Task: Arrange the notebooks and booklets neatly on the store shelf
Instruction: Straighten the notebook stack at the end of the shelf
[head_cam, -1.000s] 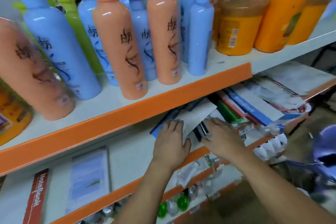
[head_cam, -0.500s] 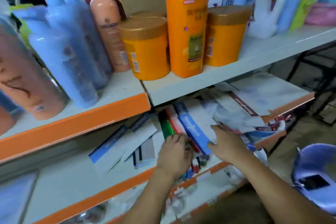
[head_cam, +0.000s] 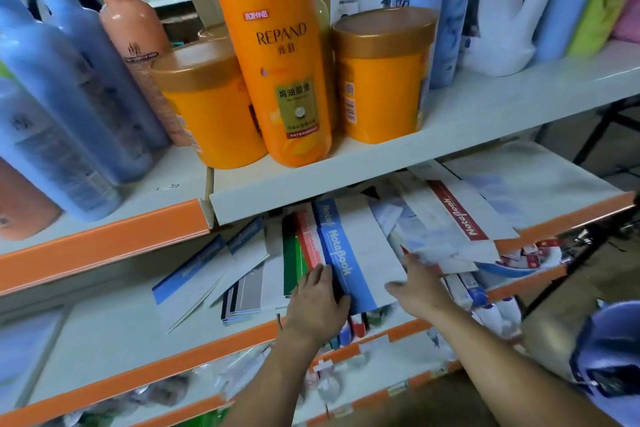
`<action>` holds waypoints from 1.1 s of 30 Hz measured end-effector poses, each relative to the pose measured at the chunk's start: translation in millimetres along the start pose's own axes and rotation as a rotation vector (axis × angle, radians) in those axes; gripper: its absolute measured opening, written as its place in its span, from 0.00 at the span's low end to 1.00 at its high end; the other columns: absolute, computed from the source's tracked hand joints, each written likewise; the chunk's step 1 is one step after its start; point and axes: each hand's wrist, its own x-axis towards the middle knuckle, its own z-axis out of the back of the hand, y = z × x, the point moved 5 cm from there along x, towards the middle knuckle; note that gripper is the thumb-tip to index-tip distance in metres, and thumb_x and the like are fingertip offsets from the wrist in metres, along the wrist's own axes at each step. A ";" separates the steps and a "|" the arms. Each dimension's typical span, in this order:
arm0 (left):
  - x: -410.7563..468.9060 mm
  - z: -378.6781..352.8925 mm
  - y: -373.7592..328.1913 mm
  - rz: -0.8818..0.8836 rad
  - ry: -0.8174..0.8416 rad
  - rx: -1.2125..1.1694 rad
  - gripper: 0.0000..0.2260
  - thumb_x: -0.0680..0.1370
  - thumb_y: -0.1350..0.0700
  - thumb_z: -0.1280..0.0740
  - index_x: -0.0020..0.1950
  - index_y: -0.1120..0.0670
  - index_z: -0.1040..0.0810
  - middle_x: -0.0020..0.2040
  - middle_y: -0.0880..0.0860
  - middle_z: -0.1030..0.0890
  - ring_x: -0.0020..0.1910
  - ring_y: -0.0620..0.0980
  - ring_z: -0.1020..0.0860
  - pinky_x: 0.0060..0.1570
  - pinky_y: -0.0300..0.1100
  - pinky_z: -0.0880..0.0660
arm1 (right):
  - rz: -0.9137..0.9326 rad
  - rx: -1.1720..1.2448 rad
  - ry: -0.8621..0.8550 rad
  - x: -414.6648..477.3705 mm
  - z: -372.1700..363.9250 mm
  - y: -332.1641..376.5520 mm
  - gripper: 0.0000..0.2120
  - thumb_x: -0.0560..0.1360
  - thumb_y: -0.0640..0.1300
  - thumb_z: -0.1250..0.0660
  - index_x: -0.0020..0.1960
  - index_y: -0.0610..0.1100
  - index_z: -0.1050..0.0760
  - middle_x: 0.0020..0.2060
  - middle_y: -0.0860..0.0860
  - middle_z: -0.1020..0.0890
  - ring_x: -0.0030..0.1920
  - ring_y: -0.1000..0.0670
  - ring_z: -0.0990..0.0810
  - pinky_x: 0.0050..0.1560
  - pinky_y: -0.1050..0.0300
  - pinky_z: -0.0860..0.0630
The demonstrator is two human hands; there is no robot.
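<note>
A white notebook with a blue "Notebook" spine [head_cam: 360,253] lies on top of a loose pile on the middle shelf [head_cam: 131,326]. Green [head_cam: 292,253] and red [head_cam: 308,239] spines stick out beside it on the left. My left hand [head_cam: 317,302] rests flat against the pile's front left edge, fingers pointing up the spines. At the blue notebook's lower right corner, my right hand [head_cam: 415,284] touches it with fingers extended, though it is blurred. A red-spined notebook [head_cam: 460,218] lies skewed over scattered booklets on the right. Further left sit blue-spined notebooks [head_cam: 194,263] and small dark booklets [head_cam: 242,298].
The upper shelf [head_cam: 450,135] overhangs the pile closely, carrying an orange REPAND bottle [head_cam: 277,55], orange tubs [head_cam: 381,80], blue bottles [head_cam: 52,97] and a white jug [head_cam: 509,3]. Small tubes and packets [head_cam: 485,298] crowd the lower shelf. A purple stool [head_cam: 609,350] stands at the right.
The view has swung right along the shelf. Both hands left the blue-spined notebooks on the left and now sit at the pile topped by the blue "Notebook" cover.
</note>
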 end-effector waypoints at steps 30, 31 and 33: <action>-9.1 -13.2 -13.9 -0.050 -0.139 0.170 0.33 0.76 0.36 0.46 0.77 0.51 0.33 0.78 0.50 0.35 0.77 0.56 0.39 0.76 0.52 0.42 | 0.030 -0.001 -0.122 42.5 12.4 9.7 0.05 0.73 0.46 0.33 0.41 0.44 0.22 0.33 0.53 0.18 0.33 0.50 0.19 0.35 0.54 0.21; -8.6 -15.3 -17.7 -0.057 -0.124 0.200 0.33 0.76 0.37 0.45 0.78 0.52 0.35 0.79 0.50 0.37 0.78 0.57 0.41 0.77 0.52 0.45 | 0.034 -0.029 -0.122 40.6 13.9 8.1 0.05 0.73 0.46 0.33 0.42 0.45 0.22 0.33 0.53 0.18 0.33 0.50 0.19 0.36 0.53 0.20; -7.4 -17.3 -25.3 -0.052 -0.079 0.247 0.34 0.78 0.38 0.43 0.80 0.54 0.40 0.82 0.53 0.44 0.80 0.59 0.47 0.78 0.54 0.50 | 0.032 -0.067 -0.122 35.9 17.0 5.1 0.05 0.74 0.46 0.33 0.42 0.45 0.22 0.34 0.52 0.17 0.34 0.50 0.19 0.35 0.53 0.20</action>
